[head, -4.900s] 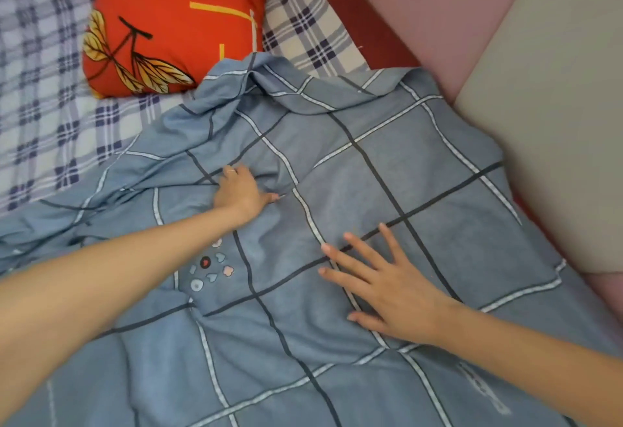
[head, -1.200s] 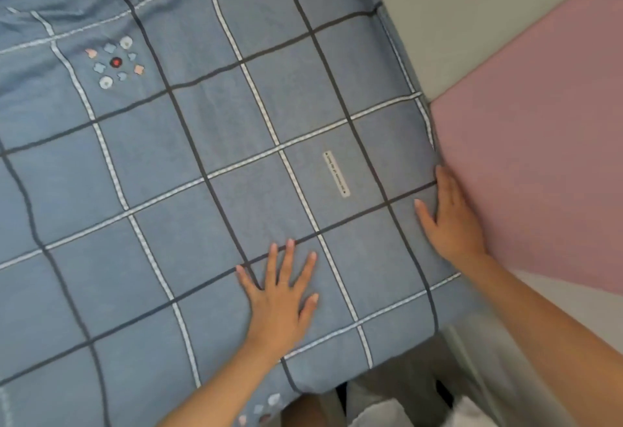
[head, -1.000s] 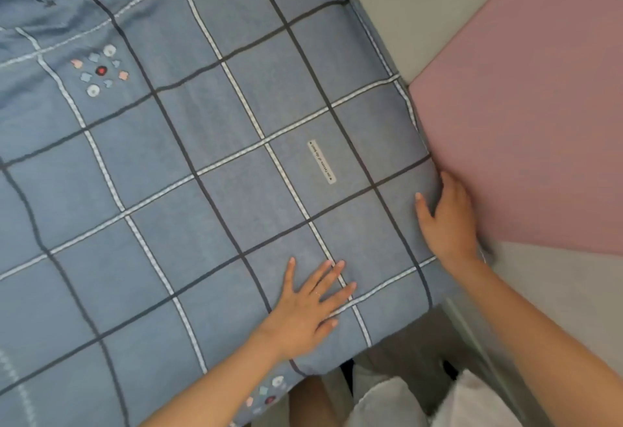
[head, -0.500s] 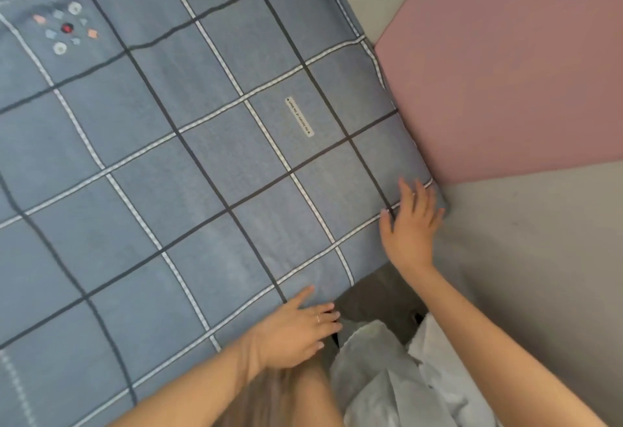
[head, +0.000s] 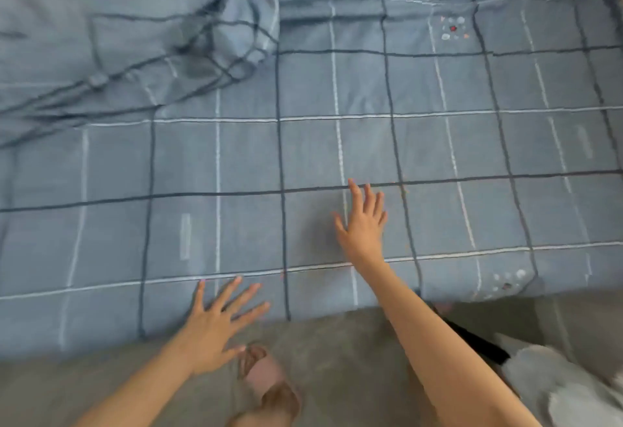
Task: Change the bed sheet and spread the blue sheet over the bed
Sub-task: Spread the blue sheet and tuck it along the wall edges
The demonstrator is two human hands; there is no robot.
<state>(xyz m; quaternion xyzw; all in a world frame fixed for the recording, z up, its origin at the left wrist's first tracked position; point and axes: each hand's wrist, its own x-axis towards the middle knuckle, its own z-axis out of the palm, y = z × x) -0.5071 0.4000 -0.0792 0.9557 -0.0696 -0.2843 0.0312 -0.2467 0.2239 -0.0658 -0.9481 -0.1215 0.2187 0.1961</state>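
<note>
The blue checked sheet covers the bed across the whole view, flat in the near half and bunched in folds at the far left and along the top. My left hand lies at the sheet's near edge with its fingers spread and straight. Farther in, my right hand rests flat on the sheet, fingers extended. Neither hand holds anything. The frame is blurred by motion.
Grey floor runs along the bed's near edge. My foot in a pink slipper stands on it below my left hand. A white cloth and a dark object lie on the floor at the lower right.
The view has swung from the bed's corner by the pink and grey wall to the long near side. Both hands have left that corner and now lie flat on the sheet.
</note>
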